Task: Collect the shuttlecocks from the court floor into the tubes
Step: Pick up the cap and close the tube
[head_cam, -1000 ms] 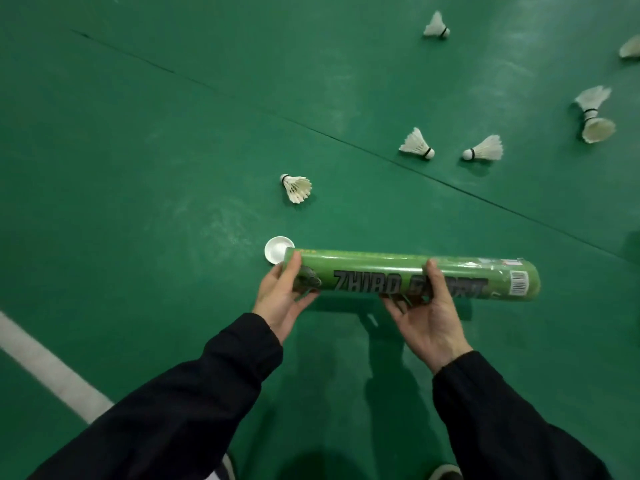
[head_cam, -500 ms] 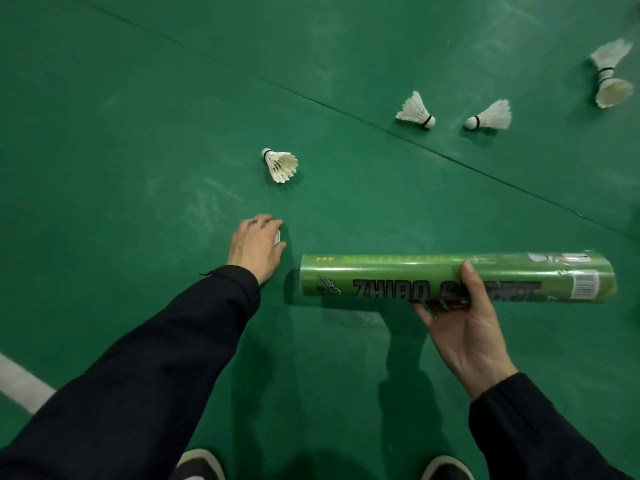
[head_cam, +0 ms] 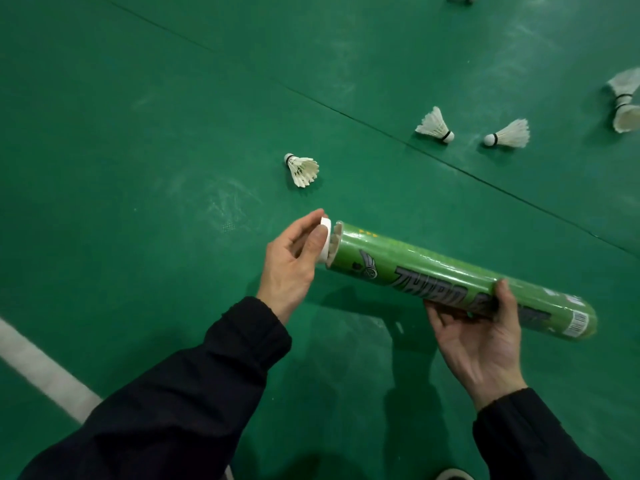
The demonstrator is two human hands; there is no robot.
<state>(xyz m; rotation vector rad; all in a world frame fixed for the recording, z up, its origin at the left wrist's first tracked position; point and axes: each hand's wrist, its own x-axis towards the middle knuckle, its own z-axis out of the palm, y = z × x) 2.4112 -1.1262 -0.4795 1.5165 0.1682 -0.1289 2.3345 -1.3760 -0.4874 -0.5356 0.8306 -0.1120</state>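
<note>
This is an indoor badminton court. A smooth green sports-mat floor (head_cam: 173,133) is spreading out underfoot, a dark seam (head_cam: 381,131) is running across it between mat sections, and a painted white boundary line (head_cam: 41,370) is crossing one corner. White feathered shuttlecocks (head_cam: 302,169) are lying scattered about.

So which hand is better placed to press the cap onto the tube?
Left. The left hand already pinches the white cap at the green tube's open end; the right hand is supporting the tube.
</note>
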